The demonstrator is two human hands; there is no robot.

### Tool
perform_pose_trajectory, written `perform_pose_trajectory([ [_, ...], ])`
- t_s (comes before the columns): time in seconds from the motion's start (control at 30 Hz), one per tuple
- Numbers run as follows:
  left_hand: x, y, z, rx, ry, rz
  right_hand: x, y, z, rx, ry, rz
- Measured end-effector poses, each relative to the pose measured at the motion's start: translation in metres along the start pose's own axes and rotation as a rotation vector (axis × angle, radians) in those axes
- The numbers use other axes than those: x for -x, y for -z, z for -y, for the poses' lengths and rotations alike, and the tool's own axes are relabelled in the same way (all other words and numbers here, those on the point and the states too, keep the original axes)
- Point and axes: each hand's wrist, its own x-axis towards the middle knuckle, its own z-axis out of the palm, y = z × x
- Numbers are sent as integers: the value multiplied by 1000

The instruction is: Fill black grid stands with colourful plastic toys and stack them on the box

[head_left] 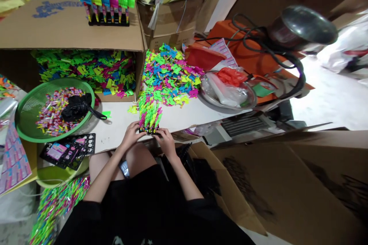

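Near the table's front edge, a small black rack [148, 130] stands filled with rows of colourful plastic sticks [150, 113] in green, yellow and pink. My left hand [132, 134] is closed on the rack's left end. Gripping the right end is my right hand [166, 140], its fingers bent around the corner. Just behind the rack spreads a heap of loose bright plastic pieces [169, 74]. A yellow piece [132, 110] and a green piece [106, 114] lie to the left of the rack.
A green basket [21, 122] of small wrapped pieces stands left, beside flat black racks [86, 143]. An open cardboard box [63, 34] holds more plastic pieces; a filled rack [109, 23] stands on it. A metal bowl [250, 101] with bags sits right, near an orange machine [230, 32].
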Motion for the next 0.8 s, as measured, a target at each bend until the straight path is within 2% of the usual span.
perform_pose_trajectory([
  [0.2,26,1,36,-179,84,-7,18,-29,-2,184,82,117],
  [0.37,46,27,60,-247,134,-29,44,-64,30,214,-5,156],
  [0.5,55,50,63,-260,222,-136,58,-83,70,55,-39,239],
  [0.6,60,56,61,-251,294,-209,60,-91,90,-107,14,335],
  [0.7,67,56,56,-243,309,-230,57,-93,99,-254,108,438],
  [0.8,73,53,51,-263,305,-223,53,-83,92,-337,182,480],
])
